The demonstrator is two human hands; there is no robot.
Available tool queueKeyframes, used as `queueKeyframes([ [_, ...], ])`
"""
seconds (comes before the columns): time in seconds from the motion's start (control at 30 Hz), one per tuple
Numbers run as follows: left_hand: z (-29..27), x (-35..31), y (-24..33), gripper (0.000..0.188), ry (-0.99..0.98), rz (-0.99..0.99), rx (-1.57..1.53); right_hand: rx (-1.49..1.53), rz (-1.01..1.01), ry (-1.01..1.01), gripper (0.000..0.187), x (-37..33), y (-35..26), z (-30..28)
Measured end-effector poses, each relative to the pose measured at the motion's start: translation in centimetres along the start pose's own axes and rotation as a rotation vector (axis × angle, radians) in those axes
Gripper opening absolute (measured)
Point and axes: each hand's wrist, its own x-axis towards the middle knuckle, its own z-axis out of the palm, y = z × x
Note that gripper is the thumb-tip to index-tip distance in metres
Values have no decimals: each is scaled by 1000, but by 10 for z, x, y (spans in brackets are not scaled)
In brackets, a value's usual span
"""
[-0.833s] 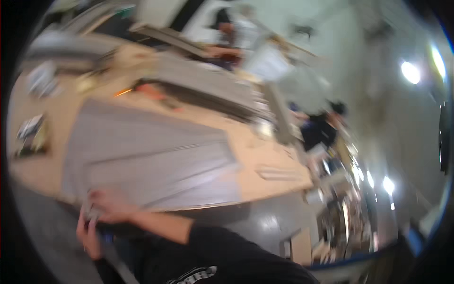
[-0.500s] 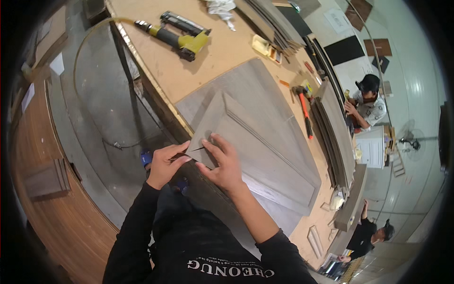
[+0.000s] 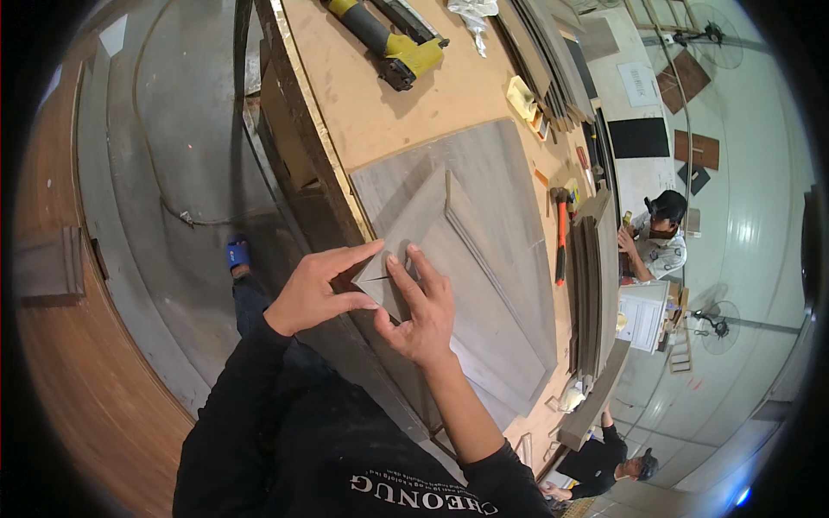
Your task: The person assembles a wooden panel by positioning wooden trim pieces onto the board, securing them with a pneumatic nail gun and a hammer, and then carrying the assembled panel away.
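Grey wood panels meet in a pointed corner at the workbench (image 3: 406,112) edge.
Left hand (image 3: 315,289) pinches the corner tip of the upper grey panel (image 3: 414,233) with thumb and forefinger; right hand (image 3: 420,311) presses on it with spread fingers. Uneven pressure could, I think, slide the joint open or off the bench edge.
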Motion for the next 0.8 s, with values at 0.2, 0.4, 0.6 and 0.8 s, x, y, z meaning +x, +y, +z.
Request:
queueKeyframes([
  [0.2,-5,3,-6,63,-73,-34,-124,-29,-46,45,62,-3,1,3],
  [0.4,0,-3,1,59,-32,-20,-44,-51,-39,53,62,-3,-2,3],
  [0.6,12,-18,-5,49,111,-67,-215,-34,7,42,62,-3,-7,3],
  [0.8,8,-16,-14,48,64,-86,-284,-48,-15,88,63,-4,-7,7],
])
